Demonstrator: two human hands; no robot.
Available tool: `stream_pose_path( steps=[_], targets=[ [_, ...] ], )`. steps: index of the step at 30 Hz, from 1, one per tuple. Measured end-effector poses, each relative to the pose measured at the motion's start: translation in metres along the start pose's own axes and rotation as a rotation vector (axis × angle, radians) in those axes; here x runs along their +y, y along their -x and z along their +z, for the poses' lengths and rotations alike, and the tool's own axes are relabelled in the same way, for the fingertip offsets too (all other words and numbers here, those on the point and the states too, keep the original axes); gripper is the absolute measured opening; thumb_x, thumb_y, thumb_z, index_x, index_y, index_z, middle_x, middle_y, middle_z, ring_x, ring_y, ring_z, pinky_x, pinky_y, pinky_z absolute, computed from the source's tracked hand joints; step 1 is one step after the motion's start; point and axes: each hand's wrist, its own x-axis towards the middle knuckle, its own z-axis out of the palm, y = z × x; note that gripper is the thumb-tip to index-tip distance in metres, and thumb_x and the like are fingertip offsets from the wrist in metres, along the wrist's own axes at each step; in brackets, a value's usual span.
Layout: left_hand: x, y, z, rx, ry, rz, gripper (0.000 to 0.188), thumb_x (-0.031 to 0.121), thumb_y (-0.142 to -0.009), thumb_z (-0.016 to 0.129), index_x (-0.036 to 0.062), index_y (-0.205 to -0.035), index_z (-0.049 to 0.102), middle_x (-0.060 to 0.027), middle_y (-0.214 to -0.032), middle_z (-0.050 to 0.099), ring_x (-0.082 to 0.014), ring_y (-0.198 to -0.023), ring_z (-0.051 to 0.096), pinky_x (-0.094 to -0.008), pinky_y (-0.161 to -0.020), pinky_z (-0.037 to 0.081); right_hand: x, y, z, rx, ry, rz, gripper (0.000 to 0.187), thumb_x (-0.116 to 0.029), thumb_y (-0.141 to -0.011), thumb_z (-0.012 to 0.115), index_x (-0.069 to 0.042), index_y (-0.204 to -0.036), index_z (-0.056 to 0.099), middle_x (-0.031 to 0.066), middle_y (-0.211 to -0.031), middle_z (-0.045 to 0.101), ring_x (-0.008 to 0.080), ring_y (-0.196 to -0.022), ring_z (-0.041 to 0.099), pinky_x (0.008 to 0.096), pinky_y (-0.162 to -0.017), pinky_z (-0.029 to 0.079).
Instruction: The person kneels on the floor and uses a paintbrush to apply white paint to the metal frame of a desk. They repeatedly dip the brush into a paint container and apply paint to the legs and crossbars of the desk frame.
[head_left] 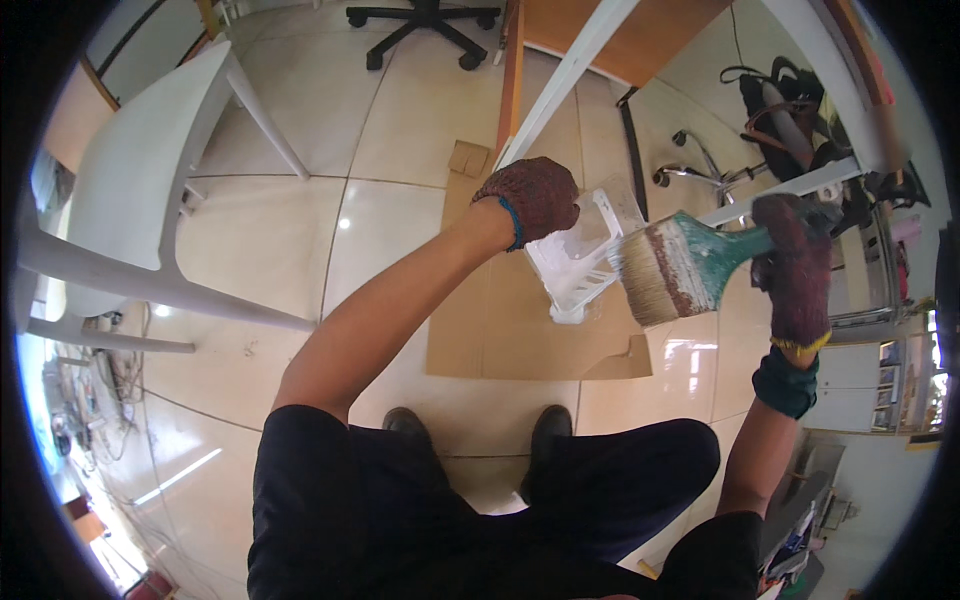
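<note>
My left hand (pixel 530 202), in a dark red knitted glove, is closed on the edge of a clear plastic container (pixel 582 255) smeared inside with white paint. To the right of the container, a wide paintbrush (pixel 685 265) lies level in the air with its bristles pointing left. Its worn green handle is gripped by my gloved right hand (pixel 797 265). The bristle tips are beside the container's right side; whether they touch it I cannot tell. Beneath the container, a flat sheet of brown cardboard (pixel 510 325) covers part of the tiled floor.
A slanting white bar (pixel 575 70) and another white bar (pixel 775 195) stand close beyond my hands, near an orange-brown wooden panel (pixel 600 35). On the left is a white plastic chair (pixel 150 150), with cables (pixel 130 385) below it. Wheeled chair bases (pixel 425 20) and dark bags (pixel 785 115) lie farther off.
</note>
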Motion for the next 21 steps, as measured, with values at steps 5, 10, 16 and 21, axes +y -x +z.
stream_pose_path(
  steps=[5,10,16,21],
  targets=[
    [0.004,0.008,0.016,0.003,-0.071,0.091,0.029,0.029,-0.081,0.048,0.0063,-0.079,0.066,-0.0175,-0.076,0.063,-0.0359,-0.072,0.061,-0.0439,-0.072,0.049,0.021,-0.008,0.037,-0.252,-0.031,0.187,0.035,-0.036,-0.082,0.063,-0.005,-0.096,0.060,0.0018,-0.062,0.052,0.0078,-0.044,0.049,0.0219,-0.040,0.036],
    [0.014,0.009,0.034,0.041,0.008,0.107,0.029,0.029,-0.082,0.049,0.0060,-0.078,0.065,-0.0182,-0.075,0.062,-0.0350,-0.071,0.061,-0.0432,-0.070,0.049,0.050,-0.017,0.051,-0.388,0.001,0.086,0.036,-0.040,-0.083,0.061,-0.004,-0.085,0.059,0.0032,-0.059,0.052,0.0099,-0.043,0.049,0.0233,-0.039,0.039],
    [0.038,0.009,0.035,0.043,0.149,-0.003,0.031,0.031,-0.079,0.051,0.0036,-0.077,0.065,-0.0190,-0.077,0.063,-0.0360,-0.074,0.061,-0.0429,-0.071,0.049,0.073,-0.023,0.044,-0.423,0.093,0.024,0.027,-0.029,-0.085,0.059,-0.004,-0.095,0.061,0.0054,-0.066,0.052,0.0110,-0.044,0.049,0.0237,-0.039,0.039],
    [0.044,-0.003,0.050,0.048,0.142,0.010,0.032,0.033,-0.080,0.052,0.0040,-0.080,0.065,-0.0183,-0.076,0.063,-0.0355,-0.072,0.061,-0.0428,-0.069,0.049,0.121,-0.031,0.030,-0.481,0.318,-0.518,0.028,-0.011,-0.087,0.051,-0.009,-0.114,0.058,0.0075,-0.076,0.050,0.0122,-0.046,0.047,0.0244,-0.039,0.039]
  ],
)
